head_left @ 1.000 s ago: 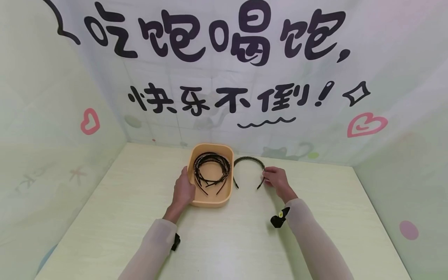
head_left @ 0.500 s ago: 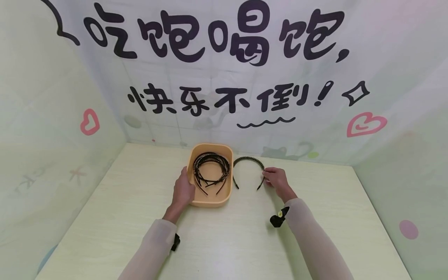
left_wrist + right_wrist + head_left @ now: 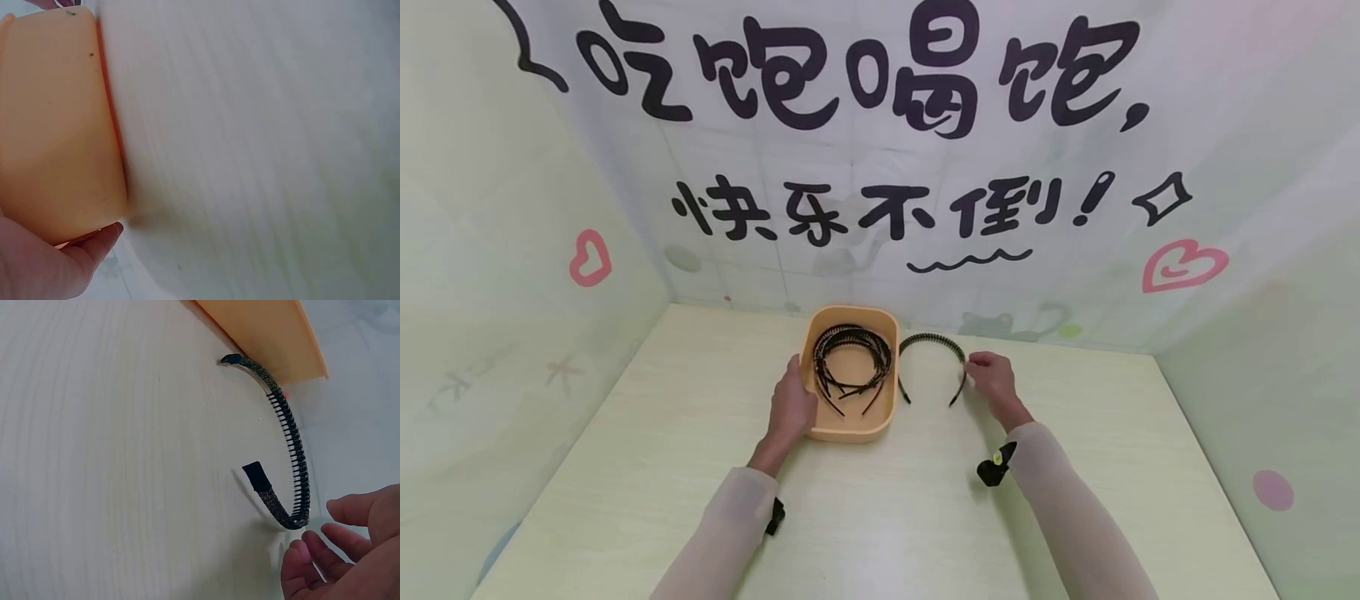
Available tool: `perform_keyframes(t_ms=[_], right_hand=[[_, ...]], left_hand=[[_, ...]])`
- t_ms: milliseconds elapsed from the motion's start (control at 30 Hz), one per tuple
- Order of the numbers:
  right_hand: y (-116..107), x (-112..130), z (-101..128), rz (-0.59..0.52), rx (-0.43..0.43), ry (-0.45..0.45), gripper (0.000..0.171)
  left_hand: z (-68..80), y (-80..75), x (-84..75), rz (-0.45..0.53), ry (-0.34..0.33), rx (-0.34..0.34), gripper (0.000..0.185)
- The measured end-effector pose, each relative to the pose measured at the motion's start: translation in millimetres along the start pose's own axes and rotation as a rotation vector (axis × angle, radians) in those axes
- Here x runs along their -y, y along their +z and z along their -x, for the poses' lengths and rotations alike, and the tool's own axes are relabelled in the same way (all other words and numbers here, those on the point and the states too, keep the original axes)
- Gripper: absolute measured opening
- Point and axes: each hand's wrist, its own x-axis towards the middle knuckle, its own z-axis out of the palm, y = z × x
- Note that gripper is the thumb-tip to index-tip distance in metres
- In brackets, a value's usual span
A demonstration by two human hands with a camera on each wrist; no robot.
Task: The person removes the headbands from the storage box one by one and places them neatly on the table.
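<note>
My left hand [image 3: 793, 404] grips the left side of a light orange plastic box [image 3: 852, 436], its thumb at the front corner. Inside the box lies a loose stack of several black headbands [image 3: 817, 358]. Just right of the box, one more toothed headband [image 3: 932, 338] rests on the table, its arch toward the back wall; in the right wrist view this headband [image 3: 299, 456] shows dark fabric-wrapped ends. By the right side of its arch is my right hand [image 3: 992, 377]. In the right wrist view the thumb and fingers stand apart, with the headband just beyond the fingertips.
The pale wood-grain table [image 3: 880, 517] meets a printed back cloth [image 3: 865, 283] close behind the box. Cloth side walls stand at left and right. Black wrist cameras [image 3: 992, 473] sit on both sleeves.
My right hand has let go of the headband and drawn slightly away from it. The headband, the box and my left hand have stayed in place.
</note>
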Motion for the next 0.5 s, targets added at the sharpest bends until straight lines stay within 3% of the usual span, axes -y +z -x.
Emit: perform_keyframes(t_ms=[233, 500], right_hand=[[11, 16, 6, 0.022, -0.011, -0.074, 0.034], [29, 41, 21, -0.110, 0.093, -0.141, 0.035]], left_hand=[[0.0, -0.9, 0.2, -0.001, -0.005, 0.009, 0.072], [-0.6, -0.3, 0.2, -0.001, 0.001, 0.011, 0.072]])
